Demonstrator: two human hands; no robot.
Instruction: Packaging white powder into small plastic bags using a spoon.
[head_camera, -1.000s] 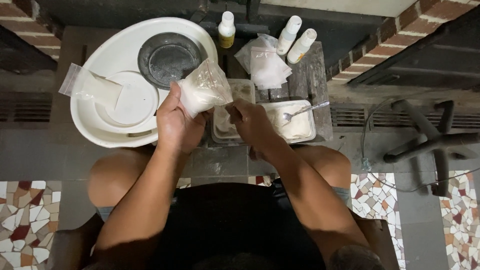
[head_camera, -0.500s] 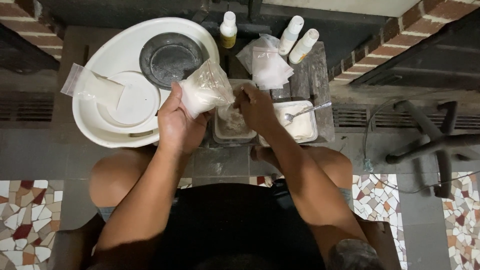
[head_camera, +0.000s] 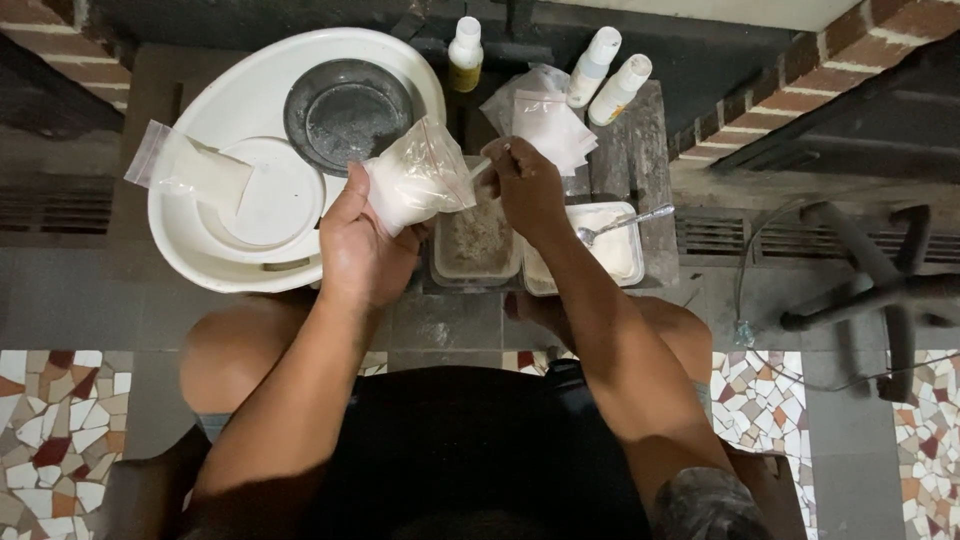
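My left hand (head_camera: 362, 248) grips a clear plastic bag of white powder (head_camera: 418, 176), held up over the edge of a large white basin (head_camera: 232, 268). My right hand (head_camera: 524, 186) is closed on a small spoon handle (head_camera: 484, 166) right beside the bag's mouth, above a clear rectangular tub (head_camera: 478, 240) holding greyish powder. A second tub (head_camera: 602, 250) to the right holds white powder with a metal spoon (head_camera: 622, 222) resting in it.
The basin holds a dark round dish (head_camera: 346, 112), a white plate (head_camera: 272, 196) and another plastic bag (head_camera: 186, 170). Three small bottles (head_camera: 594, 66) and more clear bags (head_camera: 544, 122) stand at the back of the stone slab. A dark chair base (head_camera: 868, 290) is at right.
My right hand rose from the left tub up to the mouth of the bag. My left hand and the bag stayed almost in place.
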